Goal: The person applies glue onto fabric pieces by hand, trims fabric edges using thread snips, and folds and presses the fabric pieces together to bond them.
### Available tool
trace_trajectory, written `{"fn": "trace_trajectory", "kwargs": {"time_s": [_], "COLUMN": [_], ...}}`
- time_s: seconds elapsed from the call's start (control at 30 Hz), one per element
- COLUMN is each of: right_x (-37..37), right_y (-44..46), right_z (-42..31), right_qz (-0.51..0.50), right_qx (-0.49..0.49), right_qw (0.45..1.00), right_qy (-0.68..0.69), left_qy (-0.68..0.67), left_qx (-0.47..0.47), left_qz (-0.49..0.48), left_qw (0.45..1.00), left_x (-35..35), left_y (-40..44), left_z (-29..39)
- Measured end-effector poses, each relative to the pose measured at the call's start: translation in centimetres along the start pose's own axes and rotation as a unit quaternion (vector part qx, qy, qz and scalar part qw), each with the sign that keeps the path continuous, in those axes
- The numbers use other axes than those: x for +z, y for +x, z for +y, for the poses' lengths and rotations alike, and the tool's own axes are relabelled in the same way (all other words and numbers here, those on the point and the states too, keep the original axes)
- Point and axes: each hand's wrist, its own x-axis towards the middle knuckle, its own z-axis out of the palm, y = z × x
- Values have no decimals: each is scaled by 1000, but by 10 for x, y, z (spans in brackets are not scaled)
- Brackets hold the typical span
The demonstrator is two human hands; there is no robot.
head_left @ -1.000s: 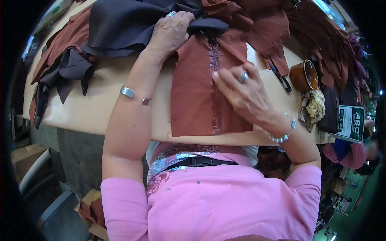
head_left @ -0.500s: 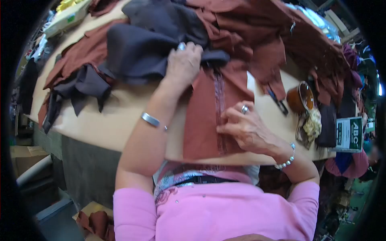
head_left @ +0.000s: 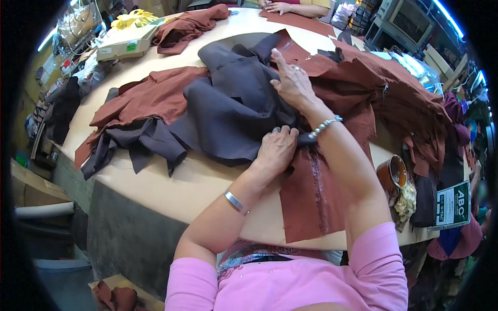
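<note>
My left hand (head_left: 278, 149), with a silver cuff on its wrist, is closed on the lower right edge of a large dark grey fabric piece (head_left: 233, 111). My right hand (head_left: 294, 85) is above the same piece's right side, its index finger stretched out and thumb apart. It seems to hold nothing; its other fingers are partly hidden. Below my right forearm lies a reddish-brown fabric panel (head_left: 303, 202) with a shiny, streaky strip along its length. Its upper end goes under the dark fabric near my left hand.
Reddish-brown cloth (head_left: 415, 103) heaps up at the right and more lies at the left (head_left: 150, 96). A brown cup (head_left: 390, 173) and a green-and-white ABC box (head_left: 451, 206) stand near the right edge. Across the table rests another person's hand (head_left: 278, 8).
My right hand has left the brown panel's strip and reached up over the dark fabric. My left hand stays on the dark fabric. The view has tilted up, showing the table's far side.
</note>
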Motion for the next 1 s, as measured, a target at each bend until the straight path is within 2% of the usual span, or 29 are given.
{"fn": "trace_trajectory", "kwargs": {"time_s": [0.07,0.13,0.23,0.33,0.37,0.47,0.53,0.6,0.7,0.73,0.83,0.87,0.97,1.0], "right_x": [11,15,7,-18,-32,-57,-80,-99,-128,-137,-157,-162,-166,-161], "right_y": [8,8,7,4,2,-16,-42,-65,-86,-91,-108,-113,-109,-106], "right_z": [-8,-12,-18,-11,-5,35,49,56,36,23,-26,-40,-47,-42], "right_qz": [-75,-6,79,146,136,175,149,121,206,205,203,203,190,189], "right_qx": [39,-50,-134,-114,-70,-51,28,107,23,19,6,-11,-99,-104], "right_qw": [994,997,987,983,988,983,988,987,974,971,948,942,931,934], "right_qy": [-70,-51,-27,7,29,-10,-3,22,92,122,243,267,294,284], "left_qy": [-8,-14,-25,-46,-57,-90,-114,-79,15,49,177,216,338,399], "left_qx": [3,10,33,65,79,111,130,162,237,228,239,189,183,176], "left_qz": [-9,-21,-20,-7,-1,3,-15,-56,-66,-84,-33,-46,25,22], "left_qw": [1000,1000,999,997,995,990,985,982,969,969,954,957,923,900], "left_x": [0,-1,-5,-8,-12,-23,-32,-49,-109,-133,-200,-222,-275,-286], "left_y": [0,-1,-1,-1,0,-1,-5,0,7,9,16,15,29,37], "left_z": [-1,-2,-3,-8,-8,3,12,10,1,-5,-28,-29,-39,-45]}}
